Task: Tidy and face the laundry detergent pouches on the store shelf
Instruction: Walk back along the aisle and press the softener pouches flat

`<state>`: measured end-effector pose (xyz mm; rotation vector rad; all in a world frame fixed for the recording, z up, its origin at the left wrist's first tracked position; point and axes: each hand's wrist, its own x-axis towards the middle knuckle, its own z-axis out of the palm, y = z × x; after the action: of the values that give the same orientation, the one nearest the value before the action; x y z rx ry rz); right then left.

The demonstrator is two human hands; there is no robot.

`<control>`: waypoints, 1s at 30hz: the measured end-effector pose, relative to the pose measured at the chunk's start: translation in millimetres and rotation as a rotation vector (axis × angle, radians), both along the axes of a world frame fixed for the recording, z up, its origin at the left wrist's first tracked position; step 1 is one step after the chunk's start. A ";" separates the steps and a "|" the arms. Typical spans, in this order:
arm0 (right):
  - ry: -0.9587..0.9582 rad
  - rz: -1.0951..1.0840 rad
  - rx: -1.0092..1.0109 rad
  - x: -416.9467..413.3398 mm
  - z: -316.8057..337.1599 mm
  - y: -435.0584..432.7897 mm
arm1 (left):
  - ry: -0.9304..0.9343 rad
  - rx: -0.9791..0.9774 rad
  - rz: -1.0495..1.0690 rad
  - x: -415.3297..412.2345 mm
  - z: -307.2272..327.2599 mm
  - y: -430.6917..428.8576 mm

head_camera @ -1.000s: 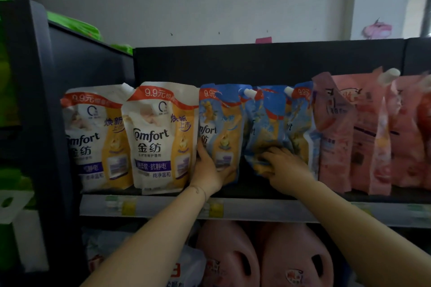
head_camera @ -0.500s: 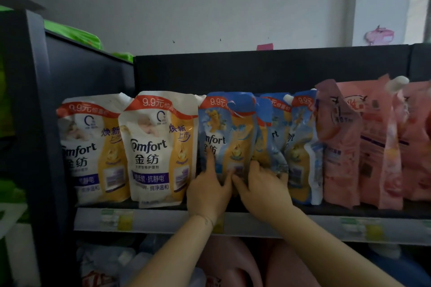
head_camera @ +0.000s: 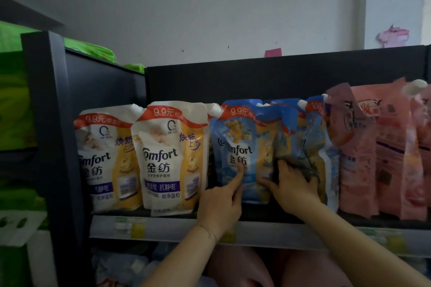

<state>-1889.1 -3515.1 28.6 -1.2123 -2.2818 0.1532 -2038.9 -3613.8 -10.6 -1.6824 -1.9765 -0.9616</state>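
A row of pouches stands on the dark shelf [head_camera: 163, 232]. At the left are two white-and-gold Comfort pouches [head_camera: 170, 156]. In the middle a blue Comfort pouch [head_camera: 242, 142] faces front, with more blue pouches [head_camera: 310, 137] crowded behind it to the right. My left hand [head_camera: 221, 202] presses an outstretched forefinger on the front blue pouch's face; its other fingers are curled. My right hand [head_camera: 291, 186] reaches between the blue pouches and grips the second one's lower part, thumb against the front pouch's edge.
Pink pouches [head_camera: 382, 153] fill the shelf's right end. A dark upright panel [head_camera: 53, 146] closes the left side, with green packs [head_camera: 14, 104] beyond it. Price labels [head_camera: 130, 227] sit on the shelf's front rail. Pink jugs [head_camera: 240, 268] stand on the shelf below.
The front blue pouch has been turned to face forward and stands more upright. My left hand shifted from its left edge to its face. My right hand moved up between the blue pouches.
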 end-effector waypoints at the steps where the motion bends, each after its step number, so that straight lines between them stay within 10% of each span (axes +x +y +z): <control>1: 0.018 0.005 -0.016 1.4 0.3 3.8 | 0.023 -0.024 -0.008 -0.4 -0.6 0.3; 17: -0.121 -0.089 0.074 -35.5 -2.9 -22.4 | 0.234 0.108 0.121 6.4 -10.1 12.5; 30: -0.028 0.073 0.222 -21.2 -8.9 -22.7 | 0.142 -0.236 0.058 2.6 5.6 14.8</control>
<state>-1910.3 -3537.7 19.8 -1.0238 -2.2979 -0.0885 -2036.3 -3599.0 -5.0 -1.7494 -2.0962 -0.5900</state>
